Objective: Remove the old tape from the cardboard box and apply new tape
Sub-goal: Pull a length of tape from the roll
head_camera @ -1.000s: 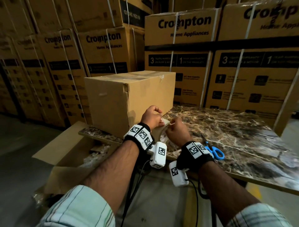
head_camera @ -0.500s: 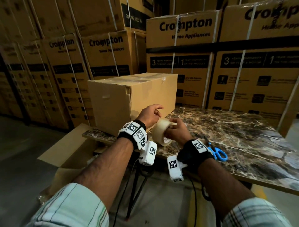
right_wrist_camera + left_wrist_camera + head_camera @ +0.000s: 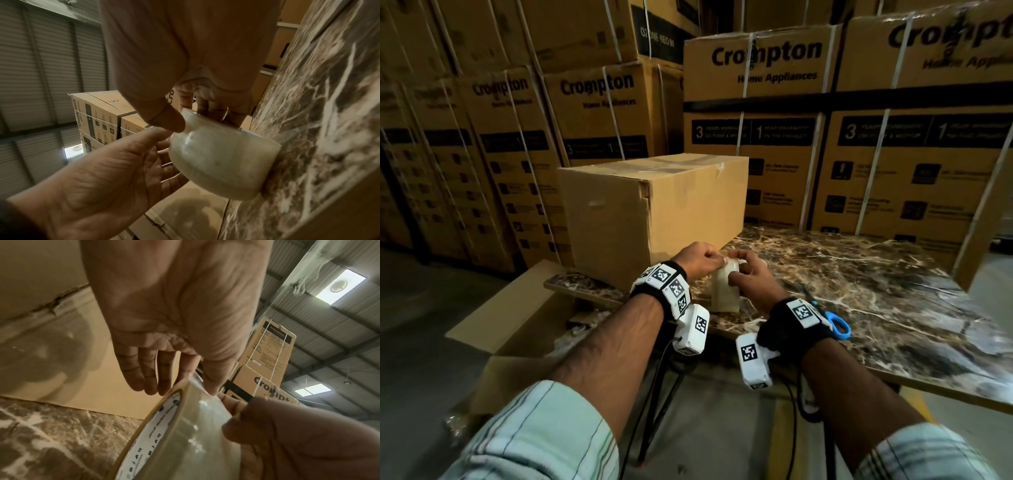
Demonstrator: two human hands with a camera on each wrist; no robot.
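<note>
**Operator:** Two hands are on one roll. Which step is in hand?

**Technician:** Judged from the layout, preparation for new tape: finding and lifting the free end. The tape roll (image 3: 725,291) stands on edge on the marble table (image 3: 893,301), just in front of the cardboard box (image 3: 654,212). The right hand (image 3: 748,277) grips the roll, thumb on the outer winding and fingers curled over the far side. The left hand (image 3: 698,262) meets the top of the roll; in the left wrist view its thumb tip presses the winding while the other fingers (image 3: 144,374) hang close together and nearly straight, beside the roll's edge.

**Operator:** Is an end already lifted?

**Technician:** Cannot tell; the film is clear and glossy. Some tape still shows on the box top, so removal may not be complete.

**Operator:** What does the next move call for?

**Technician:** Steady the roll with the right hand. Catch the end with a left nail, peel a short tab, and keep it off the winding. Scissors (image 3: 837,323) lie behind the right wrist for cutting.
</note>
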